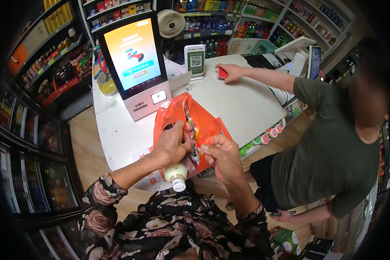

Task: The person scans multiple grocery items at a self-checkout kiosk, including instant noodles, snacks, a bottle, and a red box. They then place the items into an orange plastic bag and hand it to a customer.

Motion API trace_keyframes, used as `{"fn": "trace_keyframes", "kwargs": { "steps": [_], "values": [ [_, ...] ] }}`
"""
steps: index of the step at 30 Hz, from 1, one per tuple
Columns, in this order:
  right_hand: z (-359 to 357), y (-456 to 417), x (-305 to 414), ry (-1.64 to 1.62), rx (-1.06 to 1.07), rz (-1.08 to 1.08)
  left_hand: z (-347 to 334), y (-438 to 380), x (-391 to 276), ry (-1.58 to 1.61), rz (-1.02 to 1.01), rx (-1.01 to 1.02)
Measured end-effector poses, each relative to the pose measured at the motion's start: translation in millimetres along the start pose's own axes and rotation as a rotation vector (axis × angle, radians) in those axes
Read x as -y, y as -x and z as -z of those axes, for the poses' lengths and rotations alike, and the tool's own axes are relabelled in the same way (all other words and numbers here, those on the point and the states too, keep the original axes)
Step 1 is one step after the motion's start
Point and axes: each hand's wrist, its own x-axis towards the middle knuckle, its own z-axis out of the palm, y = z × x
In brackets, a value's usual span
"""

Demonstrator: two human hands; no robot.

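Observation:
An orange-red plastic bag (211, 122) stands on the near end of the white counter (221, 94), its mouth gathered between my two hands. My left hand (173, 143) pinches the bag's left edge. With thumb and forefinger, my right hand (223, 156) grips the right edge, close to the left fingers. Small wrapped packages show inside through the opening, partly covered by my fingers. A pale bottle with a white cap (176, 177) leans out of the bag towards me, below my left hand.
A self-checkout screen (132, 58) rises at the counter's left, beside a payment code stand (195, 61). On the right, another person (321, 143) reaches over the counter, a hand on a small red box (222, 73). Glass-door coolers (35, 175) line the left; boxes (284, 239) lie on the floor.

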Motion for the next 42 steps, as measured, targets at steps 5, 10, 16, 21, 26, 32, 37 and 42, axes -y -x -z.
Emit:
{"fn": "trace_keyframes", "kwargs": {
  "steps": [5,10,16,21,26,32,37,42],
  "values": [
    [-45.8,-18.2,24.5,0.065,0.128,0.059,-7.7,-14.5,25.8,-0.286,-0.149,-0.213],
    [-43.2,-39.2,32.9,0.165,0.099,0.023,34.2,-14.9,-0.8,0.276,0.084,0.046],
    [-71.6,-33.6,58.1,0.255,0.126,0.22,62.6,-0.2,-40.5,0.829,-0.016,0.235],
    [-91.0,2.4,69.1,0.182,0.028,0.392,46.4,19.9,-61.2,0.764,-0.144,0.362],
    [-60.7,42.2,104.1,0.219,0.044,0.334,34.9,28.8,-94.6,0.757,-0.13,0.591],
    [-48.0,162.8,58.4,0.88,-0.678,1.116,-5.4,51.5,-118.0,1.099,0.088,0.73],
    [-37.5,244.3,-46.2,0.958,-0.701,0.975,-81.5,98.4,-137.4,0.93,0.199,0.835],
    [2.6,283.7,-92.5,1.045,-1.128,0.79,-136.8,144.7,-127.3,0.657,0.376,0.908]
  ]
}}
